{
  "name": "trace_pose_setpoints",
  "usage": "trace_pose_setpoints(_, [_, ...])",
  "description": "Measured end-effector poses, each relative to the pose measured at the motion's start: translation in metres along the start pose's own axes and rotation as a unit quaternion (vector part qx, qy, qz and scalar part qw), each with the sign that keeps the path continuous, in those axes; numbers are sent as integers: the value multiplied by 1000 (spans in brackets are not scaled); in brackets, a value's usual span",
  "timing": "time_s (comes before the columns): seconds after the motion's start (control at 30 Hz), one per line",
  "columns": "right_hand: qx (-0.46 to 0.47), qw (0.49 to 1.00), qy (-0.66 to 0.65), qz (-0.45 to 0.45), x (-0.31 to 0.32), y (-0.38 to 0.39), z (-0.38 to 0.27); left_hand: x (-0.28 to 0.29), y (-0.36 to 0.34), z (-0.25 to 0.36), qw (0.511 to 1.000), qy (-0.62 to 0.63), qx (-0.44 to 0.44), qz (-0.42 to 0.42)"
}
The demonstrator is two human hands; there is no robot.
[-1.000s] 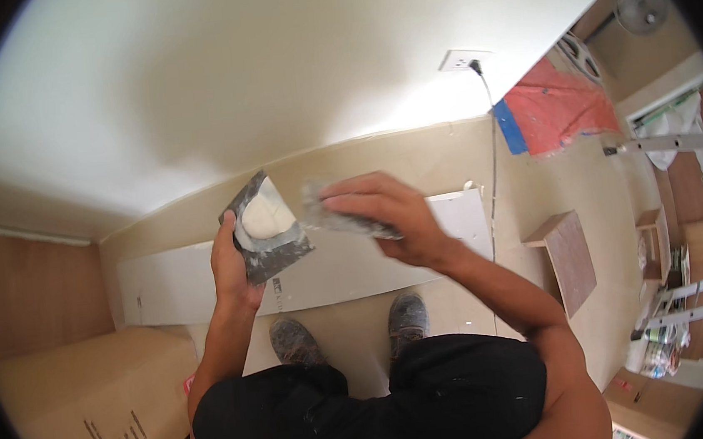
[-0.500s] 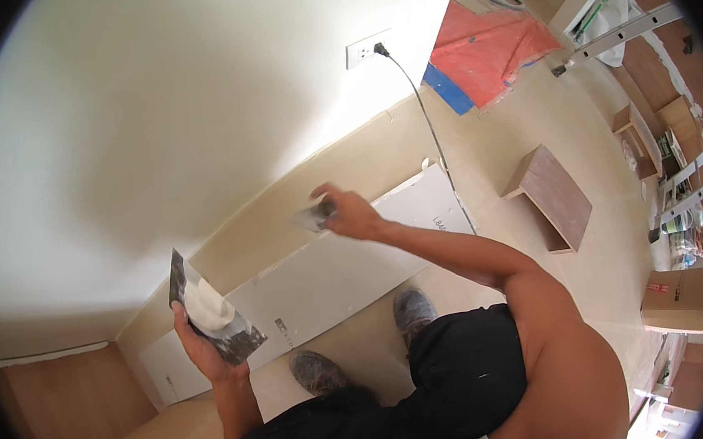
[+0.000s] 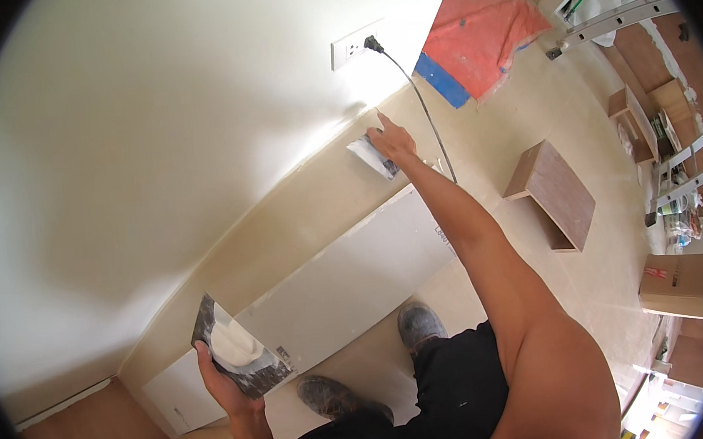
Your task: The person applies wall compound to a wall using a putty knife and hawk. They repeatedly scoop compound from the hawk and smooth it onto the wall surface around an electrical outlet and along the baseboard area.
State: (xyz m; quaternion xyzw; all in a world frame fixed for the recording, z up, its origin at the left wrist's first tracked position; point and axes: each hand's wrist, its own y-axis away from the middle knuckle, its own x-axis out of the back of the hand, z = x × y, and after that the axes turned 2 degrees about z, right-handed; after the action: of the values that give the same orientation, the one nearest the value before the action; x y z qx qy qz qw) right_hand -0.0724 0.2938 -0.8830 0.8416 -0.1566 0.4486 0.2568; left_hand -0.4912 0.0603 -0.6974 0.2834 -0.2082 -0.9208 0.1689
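Note:
My left hand grips a flat, dark rectangular plate from its left edge. A thick smear of white filler paste lies on the plate's face. Further ahead, my right arm reaches out to the foot of the white wall. In my right hand is a putty knife, its broad blade partly coated with white paste. The index finger points forward, close to the lower edge of the wall; I cannot tell whether it touches. The knife's handle is hidden in the hand.
A long white board lies between my shoes and the wall. From a wall outlet a black cord hangs to the floor. To the right stand a wooden box-like stool, a ladder and a cardboard box. Red sheeting lies beyond.
My right hand with the putty knife has moved forward and right toward the wall's foot, its index finger now extended. My left hand and the plate sit slightly lower and further right in view.

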Motion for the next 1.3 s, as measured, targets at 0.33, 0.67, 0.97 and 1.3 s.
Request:
trace_pose_setpoints(0.33, [-39, 977, 199, -59, 18, -8, 22, -12, -5, -1, 999, -4, 28, -20])
trace_pose_setpoints(0.67, [-9, 848, -376, -374, 3, 135, 44, -23, 4, -4, 994, 18, 36, -102])
trace_pose_setpoints(0.97, [109, 747, -512, -409, 57, 234, -76, -3, 17, 9, 998, 5, 55, -42])
trace_pose_setpoints(1.3, [812, 573, -56, -95, 108, 300, -125, -7, 33, 27, 994, -55, 13, -93])
